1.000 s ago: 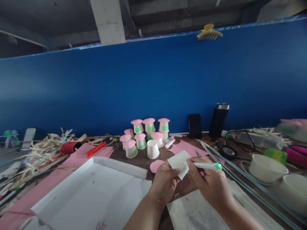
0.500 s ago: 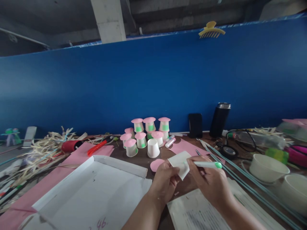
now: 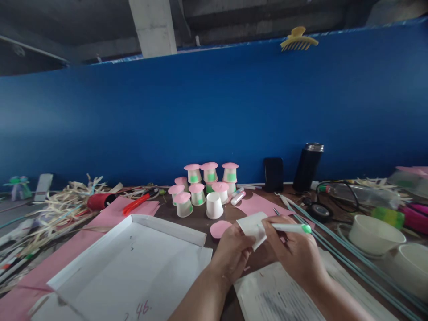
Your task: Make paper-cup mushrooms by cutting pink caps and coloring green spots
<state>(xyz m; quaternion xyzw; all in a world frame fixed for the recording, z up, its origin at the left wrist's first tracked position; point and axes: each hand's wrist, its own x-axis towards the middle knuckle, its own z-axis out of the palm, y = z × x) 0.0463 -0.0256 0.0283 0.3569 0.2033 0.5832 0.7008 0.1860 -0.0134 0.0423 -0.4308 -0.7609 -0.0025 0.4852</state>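
Left hand (image 3: 234,252) fingers pinch the cup (image 3: 253,226) by its lower edge, held just above the counter (image 3: 197,218); right hand (image 3: 294,249) grips the marker (image 3: 290,228) w/ tip on the cup's side. Best kept steady — short strokes, cup braced vs. the thumb. Pink disc (image 3: 220,228) lies just left; finished cups (image 3: 205,187) stand behind.

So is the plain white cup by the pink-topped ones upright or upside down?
Upside down. The plain white cup stands on its wide mouth with the narrow base on top, just right of the pink-topped cups.
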